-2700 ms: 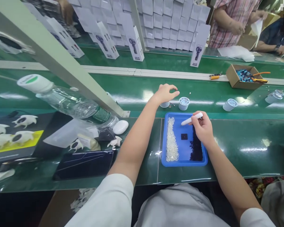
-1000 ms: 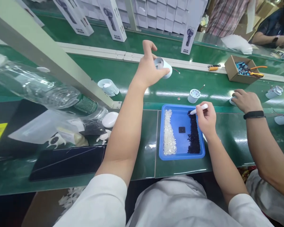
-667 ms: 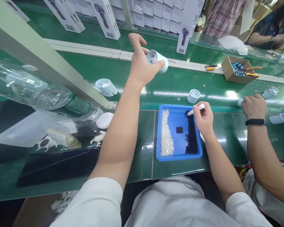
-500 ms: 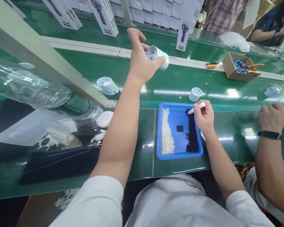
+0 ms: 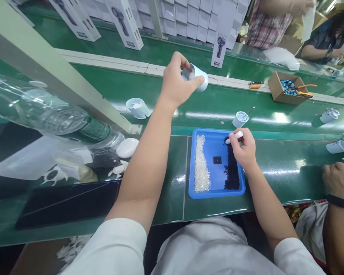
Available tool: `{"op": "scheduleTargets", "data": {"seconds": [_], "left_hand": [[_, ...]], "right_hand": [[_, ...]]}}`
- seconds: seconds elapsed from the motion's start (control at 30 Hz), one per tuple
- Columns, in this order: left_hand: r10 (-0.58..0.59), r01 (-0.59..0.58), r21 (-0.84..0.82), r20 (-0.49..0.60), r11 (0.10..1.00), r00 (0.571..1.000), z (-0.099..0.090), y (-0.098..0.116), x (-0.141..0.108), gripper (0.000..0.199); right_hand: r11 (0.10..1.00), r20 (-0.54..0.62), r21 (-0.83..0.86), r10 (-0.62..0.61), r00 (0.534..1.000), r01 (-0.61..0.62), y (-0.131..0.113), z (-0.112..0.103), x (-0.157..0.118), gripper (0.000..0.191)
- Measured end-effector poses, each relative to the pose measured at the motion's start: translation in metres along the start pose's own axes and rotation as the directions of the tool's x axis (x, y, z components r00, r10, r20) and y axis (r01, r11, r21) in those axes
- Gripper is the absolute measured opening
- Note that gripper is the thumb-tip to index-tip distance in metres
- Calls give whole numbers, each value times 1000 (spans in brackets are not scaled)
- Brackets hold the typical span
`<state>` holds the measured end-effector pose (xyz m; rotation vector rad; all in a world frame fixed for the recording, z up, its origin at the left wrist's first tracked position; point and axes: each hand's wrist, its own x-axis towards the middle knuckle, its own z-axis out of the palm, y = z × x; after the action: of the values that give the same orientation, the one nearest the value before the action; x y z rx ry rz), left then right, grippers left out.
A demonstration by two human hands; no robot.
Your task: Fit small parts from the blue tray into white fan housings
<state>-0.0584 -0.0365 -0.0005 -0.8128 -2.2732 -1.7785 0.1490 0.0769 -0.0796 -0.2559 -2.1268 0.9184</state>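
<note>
My left hand [image 5: 176,84] is closed around a light blue plastic cylinder [image 5: 202,79], held tilted above the green bench with its open end toward the fingers. My right hand [image 5: 245,151] pinches a short white pen-shaped tool [image 5: 238,135]. The tool's tip is at the upper end of a strip of small black pieces [image 5: 232,172] in a blue tray [image 5: 216,195]. Small clear-white pieces [image 5: 202,170] line the tray's left side, and a black square [image 5: 217,160] lies between. Just behind the tray stands another light blue cylinder [image 5: 240,120] with a thin wire.
A light blue cup-like shell [image 5: 138,109] lies left of my forearm, near a slanted metal post [image 5: 103,103]. At the back right is a cardboard box [image 5: 288,98] with orange-handled pliers. A co-worker's hand [image 5: 339,179] is at the right; printed boxes [image 5: 126,30] stand behind.
My left hand's raised fingers have curled down onto the cylinder. My right hand and tool shifted slightly left over the black pieces. The co-worker's hand moved toward the bench's front edge, revealing another cylinder.
</note>
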Motion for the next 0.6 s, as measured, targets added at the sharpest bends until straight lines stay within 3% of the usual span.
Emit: {"op": "scheduleTargets", "data": {"seconds": [0.33,0.47,0.6], "left_hand": [[24,-10,-177,74,984,997,8,-20,2,28],[-8,25,-196,85,980,996,11,-18,0,26],[-56,75,-220,89,973,994,13,-14,-2,23]], "right_hand": [[999,19,-42,3,1000,-2,2,1,-4,10],[995,12,-77,-69,998,69,-1,3,-6,8],[995,-16,-79,-65,998,64,0,3,-6,9]]}}
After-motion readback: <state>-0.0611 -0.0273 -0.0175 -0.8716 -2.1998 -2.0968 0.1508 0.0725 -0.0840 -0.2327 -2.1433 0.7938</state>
